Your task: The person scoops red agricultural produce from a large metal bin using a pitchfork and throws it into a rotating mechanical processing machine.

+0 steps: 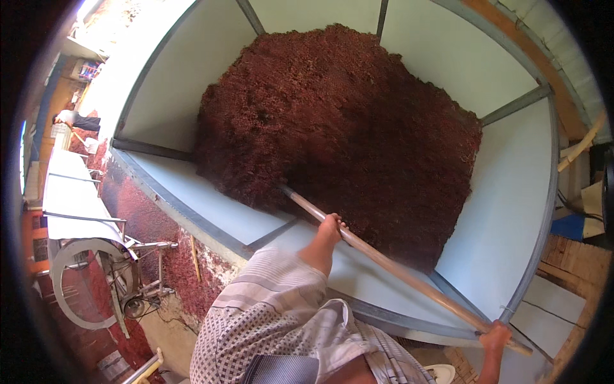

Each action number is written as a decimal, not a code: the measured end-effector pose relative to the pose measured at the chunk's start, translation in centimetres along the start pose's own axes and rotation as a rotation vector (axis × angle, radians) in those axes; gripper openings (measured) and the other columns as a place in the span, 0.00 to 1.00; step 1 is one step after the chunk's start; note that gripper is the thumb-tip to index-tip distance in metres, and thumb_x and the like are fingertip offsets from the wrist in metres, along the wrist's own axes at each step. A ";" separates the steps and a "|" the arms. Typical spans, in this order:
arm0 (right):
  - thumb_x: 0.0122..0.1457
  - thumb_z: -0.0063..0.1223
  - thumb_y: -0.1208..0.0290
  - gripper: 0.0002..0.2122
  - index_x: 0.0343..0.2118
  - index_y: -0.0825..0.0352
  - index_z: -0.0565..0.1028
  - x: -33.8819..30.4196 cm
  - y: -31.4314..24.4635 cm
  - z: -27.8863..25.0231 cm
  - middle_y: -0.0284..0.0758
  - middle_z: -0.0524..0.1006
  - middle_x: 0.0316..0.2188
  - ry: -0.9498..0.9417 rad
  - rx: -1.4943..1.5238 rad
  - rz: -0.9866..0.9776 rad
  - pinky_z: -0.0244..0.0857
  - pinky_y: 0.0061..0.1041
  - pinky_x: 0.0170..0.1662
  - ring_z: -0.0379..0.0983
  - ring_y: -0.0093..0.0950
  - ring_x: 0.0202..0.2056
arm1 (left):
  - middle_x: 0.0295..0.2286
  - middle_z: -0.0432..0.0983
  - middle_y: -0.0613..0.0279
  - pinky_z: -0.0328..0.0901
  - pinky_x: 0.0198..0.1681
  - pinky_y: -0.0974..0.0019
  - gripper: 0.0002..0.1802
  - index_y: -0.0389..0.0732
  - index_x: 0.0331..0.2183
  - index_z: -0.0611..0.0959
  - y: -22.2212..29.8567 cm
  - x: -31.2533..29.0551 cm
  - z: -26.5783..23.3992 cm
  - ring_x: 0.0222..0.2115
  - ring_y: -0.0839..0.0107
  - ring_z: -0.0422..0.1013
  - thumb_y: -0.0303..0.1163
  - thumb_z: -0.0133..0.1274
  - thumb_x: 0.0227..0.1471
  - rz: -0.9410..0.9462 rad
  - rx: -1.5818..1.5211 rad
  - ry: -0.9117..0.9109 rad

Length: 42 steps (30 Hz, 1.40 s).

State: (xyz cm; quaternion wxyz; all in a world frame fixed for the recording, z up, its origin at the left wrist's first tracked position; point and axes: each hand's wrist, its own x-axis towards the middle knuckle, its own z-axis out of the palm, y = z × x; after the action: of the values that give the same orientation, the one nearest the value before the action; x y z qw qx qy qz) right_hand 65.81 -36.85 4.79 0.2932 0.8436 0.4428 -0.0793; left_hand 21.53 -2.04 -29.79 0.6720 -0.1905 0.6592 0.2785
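A long wooden pole (396,270) slants across the front wall of a large bin (519,185) lined with pale panels in a grey metal frame. Its far end goes into a big heap of loose, dark reddish-brown plant material (313,96), which hides whatever head the tool has. My left hand (332,228) is wrapped round the upper part of the pole, close to the heap. Farther down, my right hand (495,336) grips it near the butt end, beside the bin's front right corner. Both hands are closed on the wood.
At the left stands a machine with a big metal ring (64,281) and a white chute (80,201). Red material (150,217) is spread over the floor there, with a thin stick (195,259) on it. Another person (77,120) bends over farther off. Wooden boards (575,262) lie at right.
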 end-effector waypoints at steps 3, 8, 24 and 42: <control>0.29 0.58 0.72 0.09 0.18 0.66 0.74 -0.7 0.6 0.3 0.44 0.75 0.22 -0.030 -0.025 0.006 0.66 0.36 0.32 0.73 0.42 0.28 | 0.14 0.58 0.64 0.65 0.27 0.55 0.07 0.44 0.19 0.67 0.2 -1.0 -0.5 0.16 0.67 0.60 0.30 0.44 0.44 0.024 0.007 -0.028; 0.29 0.59 0.72 0.12 0.21 0.70 0.75 -2.0 0.4 -2.0 0.45 0.76 0.23 -0.024 0.113 0.030 0.66 0.37 0.34 0.74 0.42 0.29 | 0.15 0.58 0.63 0.65 0.28 0.54 0.05 0.43 0.19 0.67 0.4 -3.4 -0.6 0.16 0.67 0.60 0.29 0.45 0.43 0.075 0.009 -0.034; 0.25 0.54 0.75 0.13 0.20 0.71 0.76 -1.6 1.8 5.9 0.50 0.74 0.20 0.079 0.361 0.011 0.66 0.36 0.35 0.73 0.48 0.29 | 0.22 0.67 0.57 0.67 0.23 0.58 0.04 0.37 0.29 0.72 8.7 -17.6 1.7 0.18 0.63 0.67 0.24 0.47 0.46 0.335 0.012 -0.111; 0.35 0.60 0.64 0.19 0.31 0.71 0.76 -15.3 -8.2 -8.8 0.47 0.77 0.27 -0.200 0.402 0.157 0.66 0.37 0.35 0.74 0.42 0.31 | 0.23 0.67 0.59 0.68 0.29 0.57 0.05 0.35 0.30 0.72 12.9 -24.7 -1.6 0.22 0.66 0.70 0.25 0.48 0.48 0.450 0.200 -0.353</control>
State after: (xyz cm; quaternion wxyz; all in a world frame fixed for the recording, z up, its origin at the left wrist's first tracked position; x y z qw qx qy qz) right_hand 49.11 -39.05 14.56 0.1670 0.9047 0.3201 -0.2262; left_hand 12.81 3.93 -3.92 0.7132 0.0789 0.5819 0.3828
